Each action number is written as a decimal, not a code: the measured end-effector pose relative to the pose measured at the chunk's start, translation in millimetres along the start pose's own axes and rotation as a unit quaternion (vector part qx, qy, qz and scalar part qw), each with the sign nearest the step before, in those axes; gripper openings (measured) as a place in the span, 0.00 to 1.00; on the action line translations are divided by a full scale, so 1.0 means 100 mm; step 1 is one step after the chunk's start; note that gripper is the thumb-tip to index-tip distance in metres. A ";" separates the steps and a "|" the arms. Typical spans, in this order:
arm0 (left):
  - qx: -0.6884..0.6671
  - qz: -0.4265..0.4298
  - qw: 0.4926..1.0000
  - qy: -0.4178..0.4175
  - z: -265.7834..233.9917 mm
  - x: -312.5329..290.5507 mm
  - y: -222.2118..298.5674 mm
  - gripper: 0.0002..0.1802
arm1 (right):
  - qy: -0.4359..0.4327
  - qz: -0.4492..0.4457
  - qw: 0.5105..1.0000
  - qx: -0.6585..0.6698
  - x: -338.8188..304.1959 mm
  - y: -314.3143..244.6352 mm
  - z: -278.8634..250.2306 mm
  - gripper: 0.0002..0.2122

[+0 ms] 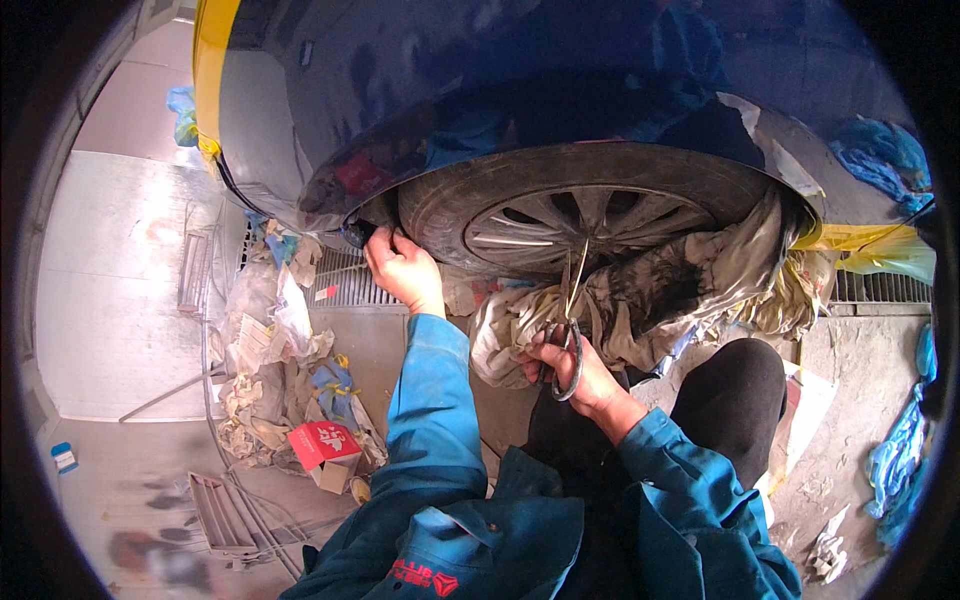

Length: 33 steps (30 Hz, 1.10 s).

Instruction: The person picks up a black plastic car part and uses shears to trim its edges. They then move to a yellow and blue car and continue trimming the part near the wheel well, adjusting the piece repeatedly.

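Note:
My left hand (406, 270) is closed, its fingers bent together at the front lower end of the dark blue car's wheel arch, beside the tire (432, 205). What those fingertips grip is hidden. My right hand (592, 382) holds a pair of scissors (571, 312) by its dark loop handles. The blades are slightly apart and point up toward the spoked wheel rim (600, 222). A crumpled, black-stained cloth cover (660, 285) drapes over the lower right part of the wheel, just beyond my right hand.
Left of my left arm lies a heap of crumpled paper (262, 400) with a red and white box (328, 450). Floor grating (350, 280) runs beneath the car body (560, 80). Blue plastic film (895, 440) lies at the right. My knee (735, 400) is close to the cover.

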<state>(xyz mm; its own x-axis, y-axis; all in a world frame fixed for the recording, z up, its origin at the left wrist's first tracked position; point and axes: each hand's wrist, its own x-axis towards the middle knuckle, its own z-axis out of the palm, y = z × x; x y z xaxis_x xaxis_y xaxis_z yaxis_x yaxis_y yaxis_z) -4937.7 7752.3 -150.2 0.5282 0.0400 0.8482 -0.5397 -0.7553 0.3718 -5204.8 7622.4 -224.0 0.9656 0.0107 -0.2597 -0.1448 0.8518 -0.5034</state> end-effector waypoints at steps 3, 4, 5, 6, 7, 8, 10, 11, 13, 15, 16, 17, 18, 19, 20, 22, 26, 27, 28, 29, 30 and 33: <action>-0.019 -0.015 1.000 0.003 0.00 0.00 -0.04 0.09 | -0.002 -0.001 1.000 -0.014 0.00 -0.01 -0.01 0.07; -0.017 -0.015 1.000 0.003 0.00 0.00 -0.04 0.09 | 0.000 -0.002 1.000 -0.022 0.01 -0.01 -0.02 0.08; -0.015 -0.015 1.000 0.002 -0.01 0.00 -0.05 0.09 | 0.004 0.000 1.000 -0.023 -0.01 0.00 -0.01 0.07; -0.005 -0.017 1.000 0.000 -0.01 -0.01 -0.04 0.09 | 0.008 0.002 1.000 -0.025 0.00 -0.01 -0.02 0.07; 0.005 -0.018 1.000 -0.004 -0.01 -0.01 -0.04 0.09 | 0.006 -0.002 1.000 -0.019 -0.01 0.00 -0.02 0.07; 0.014 -0.019 1.000 -0.007 -0.02 -0.01 -0.04 0.09 | 0.010 -0.001 1.000 -0.027 0.00 0.00 -0.02 0.08; 0.001 -0.023 1.000 -0.001 -0.02 -0.01 -0.03 0.09 | 0.000 -0.004 1.000 -0.024 0.00 0.00 -0.03 0.08; -0.004 -0.024 1.000 -0.001 -0.01 -0.01 -0.03 0.09 | 0.007 -0.007 0.999 -0.030 0.01 0.00 -0.03 0.08; -0.005 -0.019 1.000 0.004 -0.01 -0.01 -0.03 0.09 | 0.009 0.008 0.999 -0.036 0.01 0.00 -0.04 0.09; -0.004 -0.015 1.000 0.006 -0.01 -0.01 -0.02 0.09 | 0.002 -0.009 0.999 -0.042 0.01 0.00 -0.05 0.09; -0.004 -0.013 1.000 0.006 -0.01 -0.01 -0.02 0.09 | 0.002 -0.010 0.999 -0.041 0.01 0.00 -0.05 0.09; -0.006 -0.012 1.000 0.006 -0.01 -0.01 -0.01 0.09 | -0.001 -0.011 0.999 -0.049 0.01 0.01 -0.05 0.09; 0.010 -0.002 1.000 0.004 -0.01 -0.01 0.01 0.09 | 0.001 -0.010 0.999 -0.052 0.01 0.00 -0.05 0.09; 0.025 0.006 1.000 0.001 -0.03 -0.01 0.02 0.08 | 0.004 -0.016 0.999 -0.050 0.01 0.01 -0.05 0.09; 0.040 0.019 0.999 -0.002 -0.04 -0.01 0.04 0.08 | 0.004 -0.009 0.999 -0.052 0.02 0.00 -0.06 0.09; 0.047 0.033 0.998 -0.008 -0.07 0.00 0.08 0.08 | 0.000 0.001 0.999 -0.044 0.02 0.01 -0.06 0.09; 0.074 0.092 0.993 -0.010 -0.09 0.00 0.14 0.08 | -0.001 -0.014 0.998 -0.067 0.02 0.05 -0.06 0.08; 0.073 0.099 0.992 -0.016 -0.11 0.00 0.14 0.07 | -0.003 -0.017 0.997 -0.073 0.02 0.05 -0.07 0.08; 0.071 0.108 0.991 -0.017 -0.12 0.00 0.15 0.07 | 0.001 -0.029 0.997 -0.071 0.01 0.08 -0.07 0.08; 0.071 0.114 0.991 -0.019 -0.12 0.00 0.15 0.07 | -0.008 -0.022 0.997 -0.072 0.02 0.07 -0.08 0.08; 0.077 0.125 0.989 -0.018 -0.13 0.00 0.14 0.07 | -0.010 -0.024 0.997 -0.066 0.01 0.09 -0.07 0.08; 0.098 0.156 0.983 -0.014 -0.15 0.00 0.13 0.07 | -0.022 -0.031 0.995 -0.097 0.01 0.07 -0.08 0.08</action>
<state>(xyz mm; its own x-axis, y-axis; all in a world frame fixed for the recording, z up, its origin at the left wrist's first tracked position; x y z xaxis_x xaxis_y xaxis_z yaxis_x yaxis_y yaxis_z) -4954.3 7751.7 -139.5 0.3771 -0.2297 0.8972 -0.5431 -0.8395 0.0134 -5206.5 7624.0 -234.0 0.9820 -0.0123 -0.1885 -0.1189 0.7351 -0.6675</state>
